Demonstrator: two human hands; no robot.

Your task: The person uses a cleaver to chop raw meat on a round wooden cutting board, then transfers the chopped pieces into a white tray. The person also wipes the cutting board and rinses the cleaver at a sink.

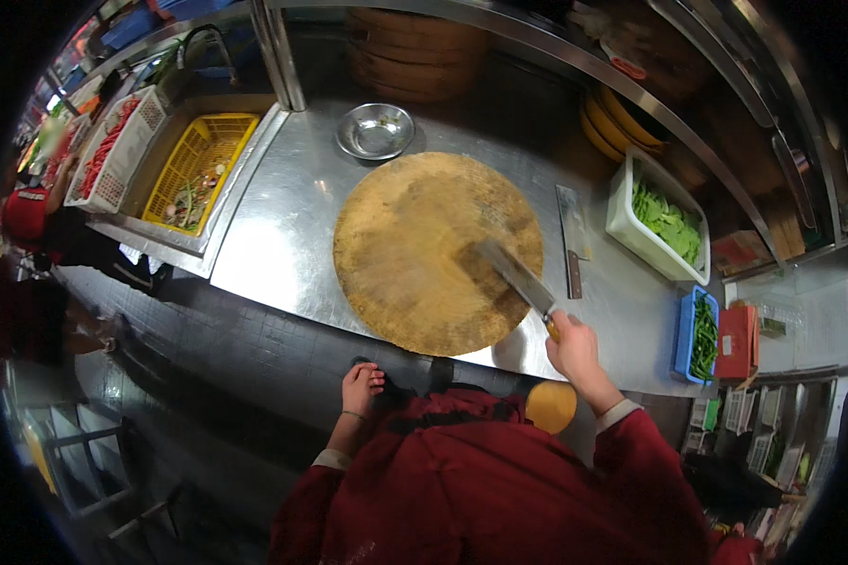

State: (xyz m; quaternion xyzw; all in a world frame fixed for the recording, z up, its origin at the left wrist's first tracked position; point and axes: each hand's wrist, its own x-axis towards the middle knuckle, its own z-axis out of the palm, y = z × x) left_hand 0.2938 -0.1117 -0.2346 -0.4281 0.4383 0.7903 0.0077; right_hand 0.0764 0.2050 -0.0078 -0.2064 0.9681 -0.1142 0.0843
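My right hand grips the handle of a cleaver. Its blurred blade reaches over the right part of a thick round wooden chopping block, and I cannot tell whether it touches the wood. The top of the block is stained and worn, with no food on it. My left hand hangs in front of the counter's front edge, empty, its fingers loosely bent and slightly apart. To the right of the block a second cleaver lies flat on the steel counter.
A steel bowl stands behind the block. At right are a white tub of leafy greens and a blue basket of green vegetables. Leftward, a yellow basket sits in a sink beside red chillies; a co-worker stands there.
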